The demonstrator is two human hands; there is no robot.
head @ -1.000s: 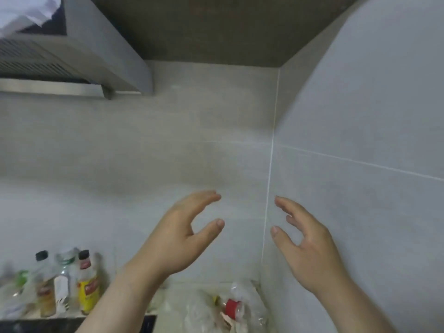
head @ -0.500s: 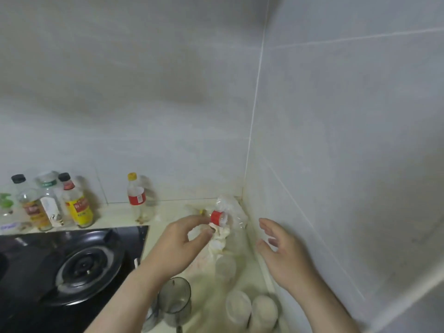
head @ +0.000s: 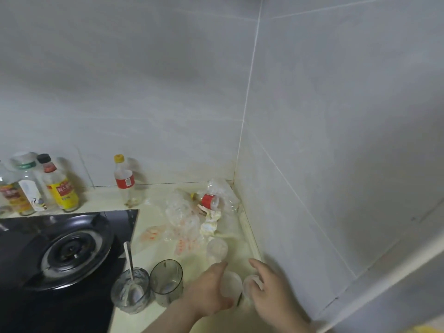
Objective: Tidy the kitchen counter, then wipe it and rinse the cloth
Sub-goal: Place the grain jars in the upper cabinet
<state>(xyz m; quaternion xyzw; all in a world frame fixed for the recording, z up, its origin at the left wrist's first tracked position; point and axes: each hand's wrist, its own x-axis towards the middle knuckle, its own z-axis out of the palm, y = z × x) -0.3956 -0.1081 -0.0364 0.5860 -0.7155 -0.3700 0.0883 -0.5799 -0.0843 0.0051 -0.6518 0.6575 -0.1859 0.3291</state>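
Note:
On the pale counter (head: 156, 217), near the right wall, two white plastic cups stand side by side. My left hand (head: 206, 292) curls around the left cup (head: 231, 286), thumb behind it and fingers in front. My right hand (head: 271, 292) lies over the right cup (head: 249, 282) with fingers spread; I cannot tell whether it grips. A third white cup (head: 216, 248) stands just behind them. No cloth is in view.
Crumpled plastic bags (head: 182, 212), a paper scrap and a lying red-labelled bottle (head: 210, 200) fill the corner. A yellow-capped bottle (head: 125, 181) and sauce bottles (head: 62, 188) line the back wall. A gas stove (head: 69, 251), a spoon glass (head: 131, 290) and a dark tumbler (head: 165, 280) sit left.
The view has tilted down from the wall to the counter. Both hands have dropped from mid-air, past the corner litter, onto the two white cups at the front.

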